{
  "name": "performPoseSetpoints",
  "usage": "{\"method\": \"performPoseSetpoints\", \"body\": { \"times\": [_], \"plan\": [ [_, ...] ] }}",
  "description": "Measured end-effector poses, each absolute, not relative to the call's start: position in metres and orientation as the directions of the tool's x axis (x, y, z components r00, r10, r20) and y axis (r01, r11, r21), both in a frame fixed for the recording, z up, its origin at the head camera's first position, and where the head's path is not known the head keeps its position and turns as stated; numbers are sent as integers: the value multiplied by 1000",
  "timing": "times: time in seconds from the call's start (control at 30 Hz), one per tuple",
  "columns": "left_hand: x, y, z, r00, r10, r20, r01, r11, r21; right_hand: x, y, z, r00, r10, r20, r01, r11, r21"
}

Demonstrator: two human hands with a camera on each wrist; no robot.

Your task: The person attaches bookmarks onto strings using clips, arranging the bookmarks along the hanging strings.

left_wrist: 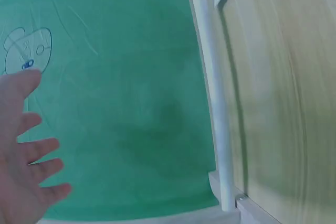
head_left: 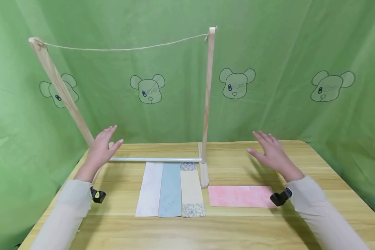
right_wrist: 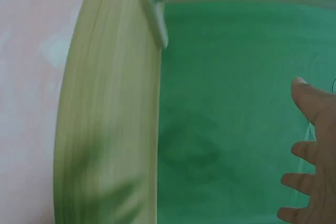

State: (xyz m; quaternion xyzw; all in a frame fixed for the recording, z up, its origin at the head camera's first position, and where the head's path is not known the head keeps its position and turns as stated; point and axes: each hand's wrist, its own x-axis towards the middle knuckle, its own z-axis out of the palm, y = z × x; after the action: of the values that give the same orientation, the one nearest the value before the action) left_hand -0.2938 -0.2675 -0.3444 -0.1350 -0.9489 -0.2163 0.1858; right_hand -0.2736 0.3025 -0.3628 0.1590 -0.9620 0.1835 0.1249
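1. Off-white sleeves (head_left: 68, 199) lead to my left hand (head_left: 101, 149) and right hand (head_left: 273, 154), both raised, fingers loosely extended and spread.
2. From my left hand, the wooden frame (head_left: 63, 88) sags its string (head_left: 122, 49) at twelve o'clock; white (head_left: 149, 191), blue (head_left: 170, 191) and patterned strips (head_left: 192, 187) lie at four, far ends at the white rod (head_left: 153, 159); whether they pass beneath, I cannot tell.
3. From my right hand, the pink strip (head_left: 239, 196) lies at seven.
4. My black wrist camera (head_left: 279, 198) covers its right corner; my left hand partly hides the frame's foot.
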Motion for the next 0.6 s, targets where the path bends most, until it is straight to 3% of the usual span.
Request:
{"method": "performPoseSetpoints", "body": {
  "times": [0.27,0.47,0.6],
  "plan": [
    [-291,-286,-346,-811,-23,584,349,783,516,-274,269,-356,-894,-252,370,-407,802,-437],
    [-288,-297,-345,-693,-188,696,360,746,560,-273,247,-344,-902,-189,389,-375,788,-488],
    [-288,-303,-339,-662,-247,707,339,743,577,-274,235,-338,-892,-113,437,-355,773,-526]
  ]
}}
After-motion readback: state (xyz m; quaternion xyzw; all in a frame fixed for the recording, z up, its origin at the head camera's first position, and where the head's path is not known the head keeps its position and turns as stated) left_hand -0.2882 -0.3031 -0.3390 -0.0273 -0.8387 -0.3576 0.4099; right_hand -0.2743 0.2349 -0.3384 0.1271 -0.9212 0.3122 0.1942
